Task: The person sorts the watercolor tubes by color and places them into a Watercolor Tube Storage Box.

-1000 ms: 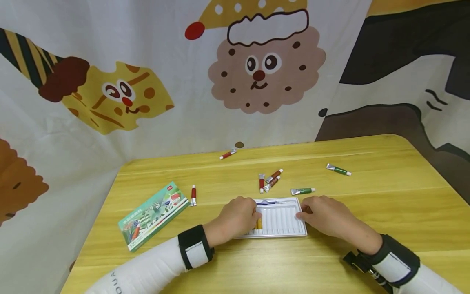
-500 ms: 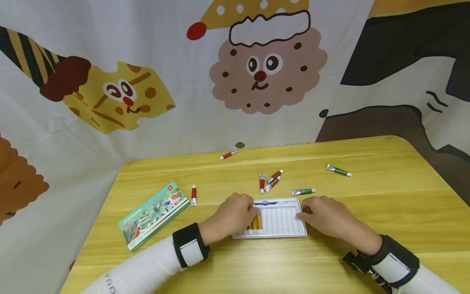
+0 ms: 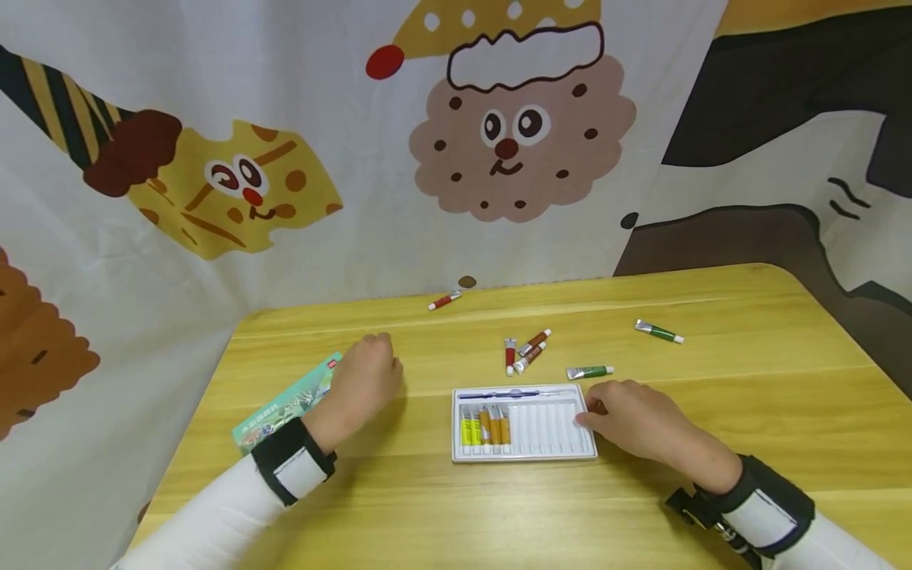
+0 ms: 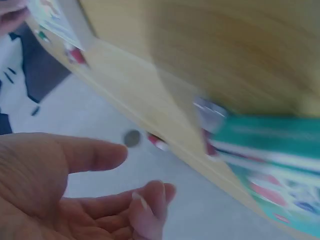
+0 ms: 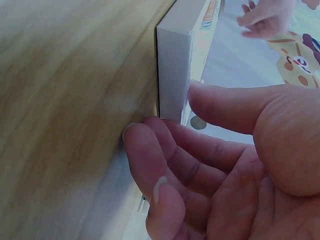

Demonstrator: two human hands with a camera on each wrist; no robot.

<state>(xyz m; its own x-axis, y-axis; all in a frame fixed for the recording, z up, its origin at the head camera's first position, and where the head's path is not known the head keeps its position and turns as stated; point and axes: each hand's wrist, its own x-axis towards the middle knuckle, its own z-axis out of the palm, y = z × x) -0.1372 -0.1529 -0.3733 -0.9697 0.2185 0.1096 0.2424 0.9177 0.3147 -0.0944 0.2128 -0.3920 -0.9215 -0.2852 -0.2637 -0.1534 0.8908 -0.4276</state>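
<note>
My left hand (image 3: 365,380) hovers over the right end of the green paint box (image 3: 281,408), with nothing in it. In the left wrist view its thumb and fingers stand apart, and a blurred paint tube (image 4: 209,122) lies beside the box. At the right end of the white paint tray (image 3: 549,455), my right hand (image 3: 630,416) holds the corner, the thumb on its top edge and fingers against its side in the right wrist view. Several yellow and ochre paint tubes (image 3: 486,427) fill the tray's left slots. A blue paintbrush (image 3: 502,394) lies in its top groove.
Behind the tray lie a red tube (image 3: 510,356) and two brown tubes (image 3: 530,348). Green tubes (image 3: 588,371) are to the right. Another red tube (image 3: 445,301) lies by the back edge of the wooden table (image 3: 513,514). A printed curtain (image 3: 342,269) hangs behind.
My left hand has left the tray's left end and moved left to the paint box, uncovering the yellow and ochre tubes. My right hand has stayed on the tray's corner.
</note>
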